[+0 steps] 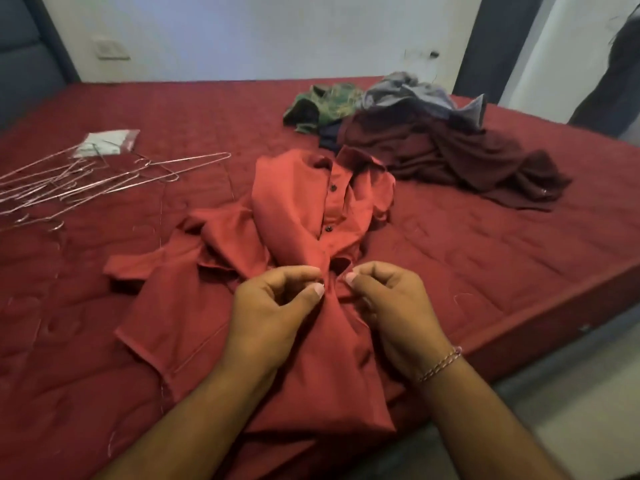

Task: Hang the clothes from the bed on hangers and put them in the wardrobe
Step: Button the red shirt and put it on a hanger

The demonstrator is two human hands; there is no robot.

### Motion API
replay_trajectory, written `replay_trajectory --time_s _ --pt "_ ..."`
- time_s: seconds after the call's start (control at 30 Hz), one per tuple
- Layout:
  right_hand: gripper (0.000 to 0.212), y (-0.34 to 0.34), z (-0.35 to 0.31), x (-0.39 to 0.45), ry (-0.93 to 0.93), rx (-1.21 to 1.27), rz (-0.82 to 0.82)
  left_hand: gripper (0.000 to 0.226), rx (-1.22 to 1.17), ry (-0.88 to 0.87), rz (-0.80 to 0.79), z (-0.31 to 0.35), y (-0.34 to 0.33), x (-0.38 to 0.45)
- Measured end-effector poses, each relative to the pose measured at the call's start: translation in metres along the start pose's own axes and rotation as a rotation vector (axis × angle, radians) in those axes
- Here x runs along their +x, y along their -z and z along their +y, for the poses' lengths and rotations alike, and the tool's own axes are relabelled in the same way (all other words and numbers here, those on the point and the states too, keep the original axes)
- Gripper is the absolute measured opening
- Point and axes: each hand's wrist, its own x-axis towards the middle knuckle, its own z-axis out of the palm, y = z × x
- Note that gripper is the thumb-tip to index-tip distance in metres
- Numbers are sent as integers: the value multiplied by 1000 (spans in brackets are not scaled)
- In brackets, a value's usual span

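A red button-up shirt (301, 216) lies crumpled on the red bed (485, 265), collar away from me, with two dark buttons showing. My left hand (277, 306) and my right hand (391, 303) pinch the two edges of its front placket together, at a button below the others. Several thin wire hangers (86, 181) lie spread on the bed at the left, apart from the shirt.
A pile of other clothes sits at the back right: a dark maroon garment (450, 154), a grey one (422, 95) and a green patterned one (322, 105). A white plastic packet (107, 142) lies beyond the hangers. The bed's edge runs along the right, with floor below.
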Motion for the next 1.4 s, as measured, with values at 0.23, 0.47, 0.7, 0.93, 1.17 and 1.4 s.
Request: replay_trajectory --time_s 0.23,0.47,0.7,0.93,1.17,1.4 --pt "12 11 27 -3 47 -8 -126 18 139 -153 -112 -10 -5 9" --pt "10 22 39 0 17 112 -104 27 260 -186 -188 -18 -17 19" --pt "12 24 35 1 -2 199 -72 20 492 -127 -181 -12 -24 15" --pt "15 28 30 -4 45 195 -139 26 308 -84 116 -3 -45 -10" --pt "4 27 35 -4 169 77 -196 22 21 73 356 3 -62 -34" --pt "11 24 34 -8 169 132 -214 26 -46 70 338 6 -62 -42"
